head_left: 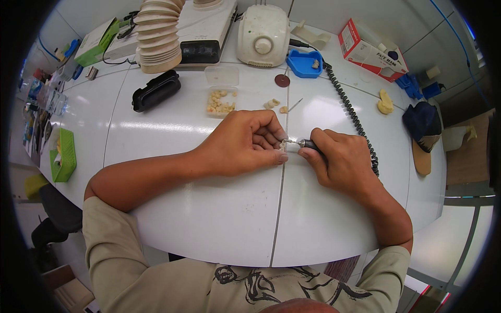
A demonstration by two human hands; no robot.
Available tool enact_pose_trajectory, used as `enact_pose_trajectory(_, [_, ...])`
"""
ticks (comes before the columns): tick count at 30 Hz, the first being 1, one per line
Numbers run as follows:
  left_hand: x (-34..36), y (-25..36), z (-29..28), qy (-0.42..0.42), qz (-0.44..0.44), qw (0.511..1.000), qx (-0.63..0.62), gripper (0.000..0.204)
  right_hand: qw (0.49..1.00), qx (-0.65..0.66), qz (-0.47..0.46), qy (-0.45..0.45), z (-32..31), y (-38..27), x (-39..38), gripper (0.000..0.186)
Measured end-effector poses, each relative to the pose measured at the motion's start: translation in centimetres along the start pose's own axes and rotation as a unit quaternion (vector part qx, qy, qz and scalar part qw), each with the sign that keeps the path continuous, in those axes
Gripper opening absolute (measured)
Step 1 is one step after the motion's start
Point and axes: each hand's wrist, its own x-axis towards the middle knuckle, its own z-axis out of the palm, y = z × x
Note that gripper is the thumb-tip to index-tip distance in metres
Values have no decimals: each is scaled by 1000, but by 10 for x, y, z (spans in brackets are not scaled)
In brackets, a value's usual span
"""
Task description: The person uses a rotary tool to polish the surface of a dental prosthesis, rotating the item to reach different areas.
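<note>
Black rotary handpiece (312, 146): grasped in the right hand (343, 156), its slim metal tip directed toward the left hand (240, 143). The left hand pinches a small off-white workpiece (282, 146) between thumb and fingertip; the tip is at the workpiece, but contact cannot be confirmed. A coiled black cord (346, 96) runs from the white control unit (263, 39), beyond both hands, to the outer side of the right hand. On the bench (219, 219), just beyond the left hand, a clear container (221, 115) holds small cream pieces. Farther beyond the hands lie a brown disc (282, 80) and a blue tray (300, 68).
</note>
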Motion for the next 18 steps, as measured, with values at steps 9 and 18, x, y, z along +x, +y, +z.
enact_pose_trajectory(9, [-1,0,0,-4,-1,1000,-7,31,1000,-2,-4,-9,-2,0,1,42])
enact_pose_trajectory(18, [0,-1,1,-2,3,1000,1,31,1000,-3,-2,-13,-1,0,0,40])
